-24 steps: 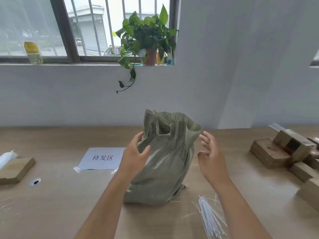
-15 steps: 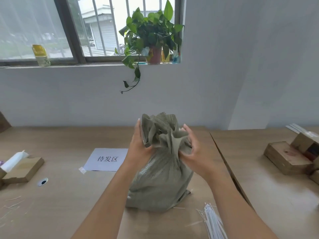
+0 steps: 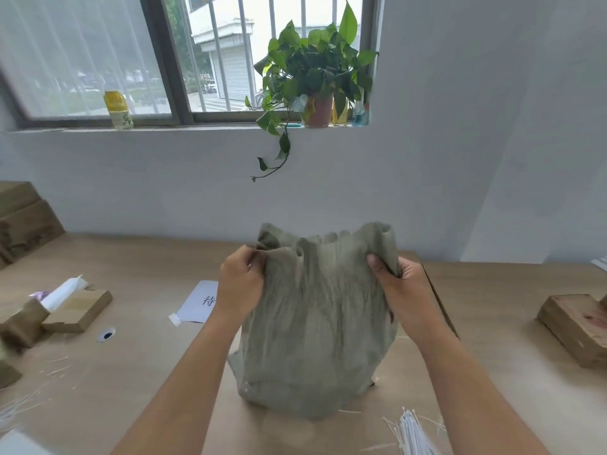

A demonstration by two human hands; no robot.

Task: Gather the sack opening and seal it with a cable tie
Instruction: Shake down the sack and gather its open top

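A grey-green woven sack (image 3: 315,330) stands upright on the wooden table (image 3: 147,372) in front of me. My left hand (image 3: 239,284) pinches the left corner of its top edge. My right hand (image 3: 399,290) grips the right corner, thumb on the near side. The top edge is stretched wide between my hands, with the opening pulled flat. A bundle of white cable ties (image 3: 412,433) lies on the table at the lower right, near my right forearm.
A white paper label (image 3: 197,303) lies behind my left hand. Wooden blocks (image 3: 77,310) and a white roll sit at the left, another wooden block (image 3: 578,323) at the right. A potted plant (image 3: 315,73) stands on the windowsill behind the table.
My hands had the sack's mouth bunched together in the middle; now they have moved apart to its two corners and spread the top edge wide. The view has tilted and shifted left.
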